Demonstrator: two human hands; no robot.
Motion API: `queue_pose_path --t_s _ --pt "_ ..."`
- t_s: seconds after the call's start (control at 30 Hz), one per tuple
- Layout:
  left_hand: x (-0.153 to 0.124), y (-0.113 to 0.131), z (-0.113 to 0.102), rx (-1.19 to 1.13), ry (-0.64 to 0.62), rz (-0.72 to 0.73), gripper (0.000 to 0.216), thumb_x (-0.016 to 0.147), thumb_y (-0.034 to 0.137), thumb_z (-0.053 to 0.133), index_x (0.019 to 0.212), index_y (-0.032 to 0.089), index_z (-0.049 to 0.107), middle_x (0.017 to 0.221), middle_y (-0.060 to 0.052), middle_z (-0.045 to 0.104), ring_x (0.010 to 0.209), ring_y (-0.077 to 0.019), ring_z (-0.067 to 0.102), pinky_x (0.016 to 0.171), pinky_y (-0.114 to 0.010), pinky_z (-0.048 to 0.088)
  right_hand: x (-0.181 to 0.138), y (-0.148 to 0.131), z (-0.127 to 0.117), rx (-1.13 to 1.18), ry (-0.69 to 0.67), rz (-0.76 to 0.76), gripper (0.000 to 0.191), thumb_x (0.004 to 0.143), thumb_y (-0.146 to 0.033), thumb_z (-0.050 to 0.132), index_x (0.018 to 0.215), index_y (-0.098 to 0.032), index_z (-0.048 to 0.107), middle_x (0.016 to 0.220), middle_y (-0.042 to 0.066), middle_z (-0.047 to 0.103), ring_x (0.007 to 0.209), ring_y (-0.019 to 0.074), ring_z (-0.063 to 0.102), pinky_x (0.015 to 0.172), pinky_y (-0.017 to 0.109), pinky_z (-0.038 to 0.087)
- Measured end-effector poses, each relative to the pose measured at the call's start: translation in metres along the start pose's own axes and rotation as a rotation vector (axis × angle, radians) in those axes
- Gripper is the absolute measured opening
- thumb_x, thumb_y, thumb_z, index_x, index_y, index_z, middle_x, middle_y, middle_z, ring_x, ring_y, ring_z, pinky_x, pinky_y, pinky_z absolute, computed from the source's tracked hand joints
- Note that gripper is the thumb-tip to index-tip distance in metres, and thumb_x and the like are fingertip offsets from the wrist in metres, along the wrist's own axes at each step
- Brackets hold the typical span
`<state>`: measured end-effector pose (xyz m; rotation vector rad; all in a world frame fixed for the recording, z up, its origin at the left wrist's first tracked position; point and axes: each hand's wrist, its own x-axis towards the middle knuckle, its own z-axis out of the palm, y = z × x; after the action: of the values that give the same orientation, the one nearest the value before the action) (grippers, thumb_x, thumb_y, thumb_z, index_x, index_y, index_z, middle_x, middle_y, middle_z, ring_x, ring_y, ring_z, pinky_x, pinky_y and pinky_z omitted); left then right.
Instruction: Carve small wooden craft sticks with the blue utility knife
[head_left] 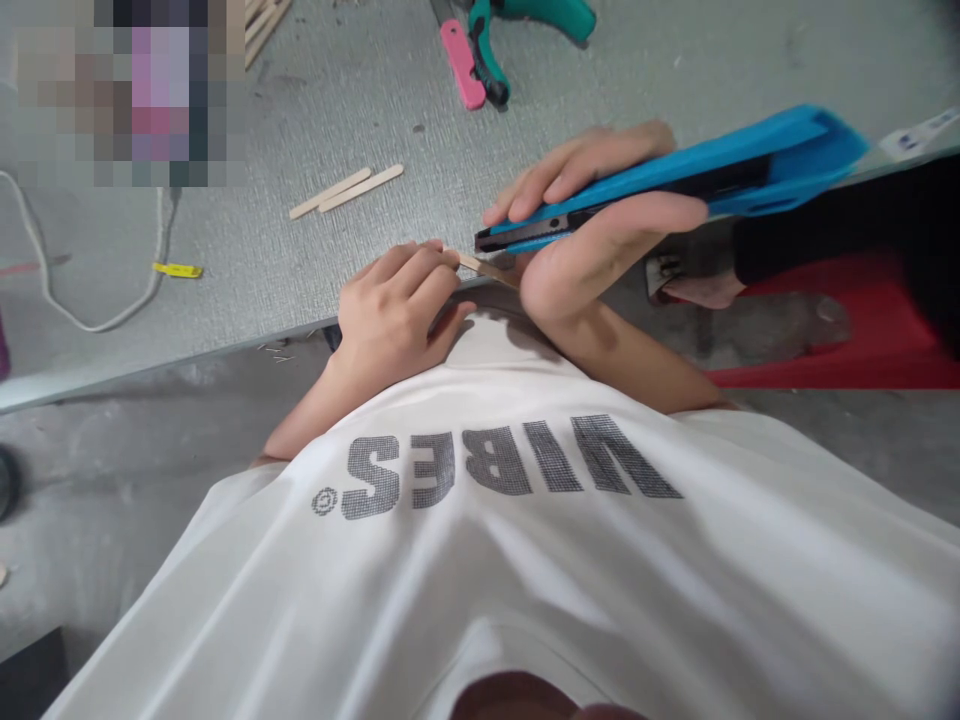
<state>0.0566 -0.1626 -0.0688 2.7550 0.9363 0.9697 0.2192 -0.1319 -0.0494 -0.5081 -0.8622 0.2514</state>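
My right hand [592, 215] is closed round a big blue utility knife [720, 165], whose black tip sits right over a thin wooden stick [480, 266]. My left hand [401, 305] is curled at the table's front edge, fingers pinched on that stick's left end. The stick lies at the edge of the grey table [300, 280], just in front of my white shirt. Both hands nearly touch each other.
Two loose wooden sticks [346, 190] lie side by side further back. A pink cutter [462, 62] and a green-handled tool [525, 25] rest at the far edge. A white cord [97, 300] with a yellow tag [178, 270] loops on the left. A red stool [840, 340] and someone's foot show at right.
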Motion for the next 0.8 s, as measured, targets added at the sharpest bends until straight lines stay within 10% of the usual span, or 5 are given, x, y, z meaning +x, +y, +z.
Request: queue_pose_path --t_s 0.8 --pt "0.001 0.005 -0.001 0.001 -0.014 -0.059 0.056 0.117 0.073 0.05 0.111 0.025 0.078 0.127 -0.012 0.086 0.127 -0.0317 0.08 0.106 -0.048 0.068 -0.003 0.009 -0.018 0.069 -0.196 -0.007 0.068 0.11 -0.088 0.051 0.089 -0.024 0.065 0.07 -0.009 0.056 0.057 0.0056 0.07 0.056 0.016 0.06"
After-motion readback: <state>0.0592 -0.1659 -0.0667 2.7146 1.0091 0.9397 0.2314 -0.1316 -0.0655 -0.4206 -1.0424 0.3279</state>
